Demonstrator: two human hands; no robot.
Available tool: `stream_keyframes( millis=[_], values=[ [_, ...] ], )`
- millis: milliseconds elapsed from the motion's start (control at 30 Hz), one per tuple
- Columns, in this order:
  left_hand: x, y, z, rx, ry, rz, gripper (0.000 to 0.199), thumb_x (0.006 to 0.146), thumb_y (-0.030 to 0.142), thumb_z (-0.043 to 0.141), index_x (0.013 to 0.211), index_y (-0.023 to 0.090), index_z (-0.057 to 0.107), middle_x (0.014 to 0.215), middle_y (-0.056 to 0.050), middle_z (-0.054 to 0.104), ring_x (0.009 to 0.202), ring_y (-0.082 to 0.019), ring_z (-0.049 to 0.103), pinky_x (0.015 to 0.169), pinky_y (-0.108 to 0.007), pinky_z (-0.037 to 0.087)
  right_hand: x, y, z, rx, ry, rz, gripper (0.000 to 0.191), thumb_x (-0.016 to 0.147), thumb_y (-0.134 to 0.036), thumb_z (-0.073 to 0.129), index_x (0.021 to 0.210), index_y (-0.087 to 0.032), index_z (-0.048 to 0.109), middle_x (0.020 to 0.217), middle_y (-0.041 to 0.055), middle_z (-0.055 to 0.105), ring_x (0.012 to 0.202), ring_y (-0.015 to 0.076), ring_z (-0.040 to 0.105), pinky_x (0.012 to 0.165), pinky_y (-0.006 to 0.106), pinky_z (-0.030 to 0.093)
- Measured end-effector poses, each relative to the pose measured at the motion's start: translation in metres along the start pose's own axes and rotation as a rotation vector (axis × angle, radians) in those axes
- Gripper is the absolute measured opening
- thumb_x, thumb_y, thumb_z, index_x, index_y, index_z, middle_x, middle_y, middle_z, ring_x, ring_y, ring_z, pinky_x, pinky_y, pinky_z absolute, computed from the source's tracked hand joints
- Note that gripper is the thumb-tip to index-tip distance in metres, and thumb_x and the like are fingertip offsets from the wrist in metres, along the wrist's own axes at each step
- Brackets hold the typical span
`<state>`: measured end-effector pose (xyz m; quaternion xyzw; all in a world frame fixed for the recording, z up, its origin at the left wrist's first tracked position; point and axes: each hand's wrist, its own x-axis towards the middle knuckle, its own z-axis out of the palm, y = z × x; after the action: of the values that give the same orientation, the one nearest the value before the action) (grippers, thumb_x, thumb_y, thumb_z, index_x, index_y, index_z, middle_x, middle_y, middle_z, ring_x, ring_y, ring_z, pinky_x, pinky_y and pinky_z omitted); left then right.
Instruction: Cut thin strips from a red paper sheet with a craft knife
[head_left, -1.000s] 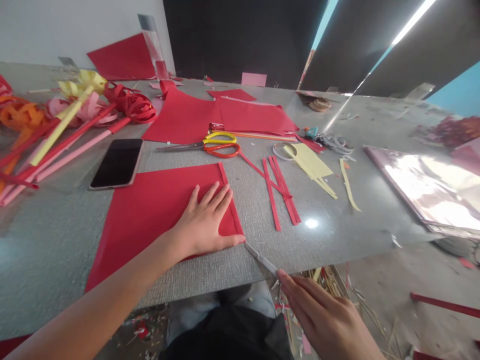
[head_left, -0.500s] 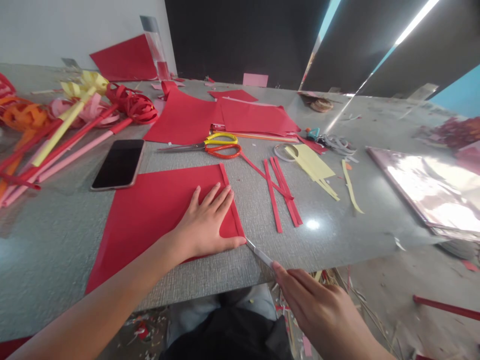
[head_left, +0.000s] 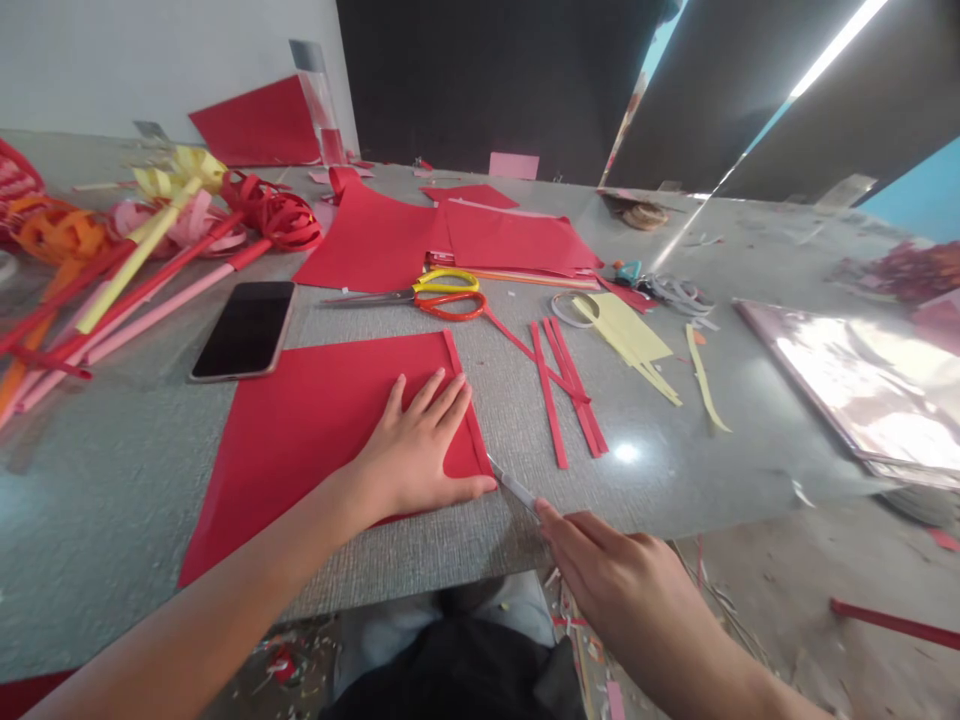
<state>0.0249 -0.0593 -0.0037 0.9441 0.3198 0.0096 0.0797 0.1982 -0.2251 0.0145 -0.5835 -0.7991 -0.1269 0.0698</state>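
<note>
A sheet of red paper (head_left: pixel 322 400) lies flat near the table's front edge, with a narrow strip folded over along its right side. My left hand (head_left: pixel 420 445) rests spread on it, the fingertips on the folded strip and the thumb at the near right corner. In my right hand (head_left: pixel 615 570) is a craft knife (head_left: pixel 519 492), gripped by its pale handle. Its blade tip is at the folded edge, just above my left thumb. Several cut red strips (head_left: pixel 571 390) lie to the right of the sheet.
Scissors (head_left: pixel 450 295) with yellow and orange handles lie beyond the sheet. A phone (head_left: pixel 246 330) overlaps its far left corner. Paper flowers (head_left: pixel 277 215) on sticks are at the left. Tape (head_left: pixel 576 308) and yellow paper (head_left: pixel 630 330) lie right; a shiny plastic-wrapped pack (head_left: pixel 847 380) is farther right.
The knife tip has moved slightly away from me along the folded edge, with my right hand following. My left hand stays spread on the sheet. The whole view has shifted slightly.
</note>
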Motion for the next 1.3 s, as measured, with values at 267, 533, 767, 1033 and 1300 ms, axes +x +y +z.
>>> stream_keyframes(
  millis=[267,533,767,1033,1300],
  values=[
    [-0.001,0.002,-0.001,0.007,-0.016,-0.005,0.100,0.071,0.078,0.037,0.144,0.014,0.018,0.152,-0.012,0.016,0.139,-0.035,0.006,0.109,-0.060,-0.001,0.011,0.004,0.003,-0.034,-0.058,-0.031,0.037,0.074,-0.003,0.045,0.107,-0.004,0.062,0.067,0.0035,0.065,0.042,0.0093,0.055,0.036,0.025,0.031],
    [0.000,0.002,-0.001,0.016,-0.011,-0.003,0.099,0.071,0.079,0.035,0.144,0.014,0.019,0.152,-0.012,0.016,0.140,-0.034,0.007,0.109,-0.059,-0.001,0.020,0.005,0.008,-0.059,-0.064,0.033,0.036,0.075,-0.007,0.049,0.109,-0.009,0.062,0.064,-0.0005,0.063,0.038,0.0098,0.053,0.035,0.026,0.028],
    [-0.001,0.001,0.001,0.029,-0.012,-0.003,0.102,0.071,0.081,0.031,0.145,0.012,0.018,0.152,-0.012,0.013,0.140,-0.032,0.005,0.109,-0.058,-0.003,0.032,0.007,0.014,-0.080,-0.043,0.080,0.033,0.075,-0.010,0.055,0.106,-0.011,0.065,0.062,-0.0008,0.063,0.038,0.0111,0.054,0.037,0.027,0.025],
    [0.000,0.001,0.002,0.020,-0.019,-0.008,0.104,0.070,0.081,0.029,0.145,0.011,0.016,0.152,-0.011,0.013,0.140,-0.033,0.004,0.109,-0.058,-0.003,0.045,0.011,0.021,-0.077,-0.035,0.136,0.027,0.081,-0.015,0.056,0.106,-0.013,0.066,0.061,0.0002,0.065,0.040,0.0134,0.057,0.037,0.028,0.022],
    [0.000,0.002,0.000,0.012,-0.027,-0.009,0.106,0.070,0.082,0.029,0.145,0.008,0.016,0.152,-0.012,0.014,0.140,-0.034,0.004,0.108,-0.060,-0.003,0.065,0.016,0.027,-0.065,-0.156,0.195,0.030,0.085,-0.017,0.052,0.113,-0.017,0.063,0.069,0.0026,0.068,0.049,0.0162,0.062,0.039,0.028,0.020]
  ],
)
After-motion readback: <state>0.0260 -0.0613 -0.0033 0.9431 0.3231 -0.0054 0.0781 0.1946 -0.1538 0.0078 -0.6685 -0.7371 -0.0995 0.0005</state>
